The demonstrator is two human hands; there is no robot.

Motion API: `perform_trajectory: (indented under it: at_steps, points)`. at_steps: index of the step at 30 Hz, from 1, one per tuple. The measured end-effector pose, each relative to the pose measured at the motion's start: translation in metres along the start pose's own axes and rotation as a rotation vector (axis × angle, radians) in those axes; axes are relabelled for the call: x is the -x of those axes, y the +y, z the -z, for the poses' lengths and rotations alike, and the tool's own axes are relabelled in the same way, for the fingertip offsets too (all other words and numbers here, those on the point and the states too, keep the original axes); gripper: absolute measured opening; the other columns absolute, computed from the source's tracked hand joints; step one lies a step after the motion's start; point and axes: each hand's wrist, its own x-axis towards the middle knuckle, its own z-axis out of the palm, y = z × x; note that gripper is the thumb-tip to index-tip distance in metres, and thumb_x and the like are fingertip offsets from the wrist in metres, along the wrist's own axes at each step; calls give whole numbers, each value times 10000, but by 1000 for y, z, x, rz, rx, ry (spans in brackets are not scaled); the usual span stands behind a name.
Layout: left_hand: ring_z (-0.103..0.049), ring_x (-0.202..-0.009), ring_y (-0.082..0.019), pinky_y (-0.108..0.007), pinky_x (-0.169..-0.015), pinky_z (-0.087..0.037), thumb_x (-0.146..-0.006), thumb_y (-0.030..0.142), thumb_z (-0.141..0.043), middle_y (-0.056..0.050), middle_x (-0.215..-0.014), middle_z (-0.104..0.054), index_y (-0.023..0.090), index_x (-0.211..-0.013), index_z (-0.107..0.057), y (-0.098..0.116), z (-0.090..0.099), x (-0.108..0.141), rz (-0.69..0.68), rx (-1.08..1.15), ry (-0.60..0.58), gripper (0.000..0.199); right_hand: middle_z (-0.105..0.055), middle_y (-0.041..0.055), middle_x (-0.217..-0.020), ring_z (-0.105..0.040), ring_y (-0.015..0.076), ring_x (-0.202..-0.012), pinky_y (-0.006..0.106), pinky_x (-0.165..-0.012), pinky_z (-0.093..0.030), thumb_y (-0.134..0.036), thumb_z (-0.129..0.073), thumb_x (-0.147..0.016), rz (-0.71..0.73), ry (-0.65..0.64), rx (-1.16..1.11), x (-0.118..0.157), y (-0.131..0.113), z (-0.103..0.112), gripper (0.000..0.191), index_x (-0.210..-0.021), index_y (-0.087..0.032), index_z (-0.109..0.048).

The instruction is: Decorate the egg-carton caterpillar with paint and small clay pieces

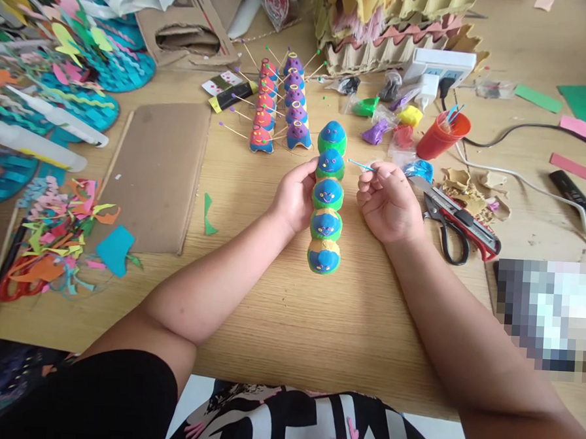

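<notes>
My left hand (pixel 297 197) grips the five-segment egg-carton strip (pixel 327 195) along its left side, long axis pointing away from me, while my right hand (pixel 392 202) pinches a thin blue stick (pixel 361 165), tip just right of the strip's second-farthest segment (pixel 330 167).

No text, brand or number can be read. A round red emblem on the packet (pixel 280 6) at top centre and faint marks on the black object (pixel 577 202) at right are illegible.
</notes>
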Motion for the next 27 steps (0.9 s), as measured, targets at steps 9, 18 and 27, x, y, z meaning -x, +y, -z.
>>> perform_trajectory:
  at_steps: [9,18,27]
  points:
    - [-548,-385,-136,-234,-412,-418,-980,423,-591,1,-525,-615,195,-762,-623,0,-1,-1,63,31,34,317,-710,-41,-749,-636,107,-675,235,-596,-528,-395,-802,-859,0,14,30,-1,0,-2,211,-839,-276,-628]
    - [-513,-386,-122,-227,-430,-375,-997,390,-570,34,-514,-553,203,-755,-588,-1,0,-1,37,12,30,306,-682,-39,-748,-650,107,-708,239,-640,-544,-328,-755,-905,-1,0,78,2,-1,-6,156,-846,-275,-620]
    - [-509,-376,-122,-247,-437,-369,-960,519,-611,19,-505,-565,219,-804,-602,-2,3,-3,63,78,72,338,-683,-35,-756,-661,121,-733,251,-643,-547,-349,-758,-897,9,0,105,2,2,-3,167,-857,-282,-610]
